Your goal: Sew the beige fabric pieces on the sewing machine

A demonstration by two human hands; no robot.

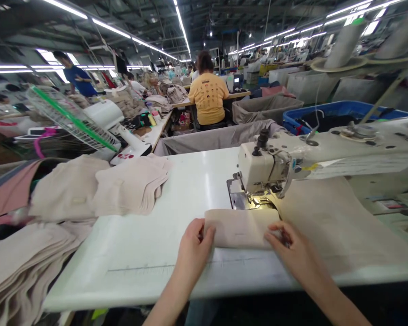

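Note:
A folded piece of beige fabric (pixel 240 228) lies on the white table in front of the sewing machine (pixel 263 170). Its far edge reaches the lit needle area under the machine head. My left hand (pixel 197 242) pinches the fabric's left end between thumb and fingers. At the right end, my right hand (pixel 289 242) is closed on the same piece, thumb on top and fingers curled. A larger beige fabric panel (pixel 329 217) lies flat to the right, under the machine's arm.
Stacked beige pieces (pixel 129 185) lie at the table's left, with another layered pile (pixel 27 258) beyond the edge. A white fan (pixel 105 115) with a green-rimmed guard stands behind them. A cloth-lined bin (pixel 204 138) and a blue tub (pixel 347 111) are behind the table; a person (pixel 209 97) sits farther back.

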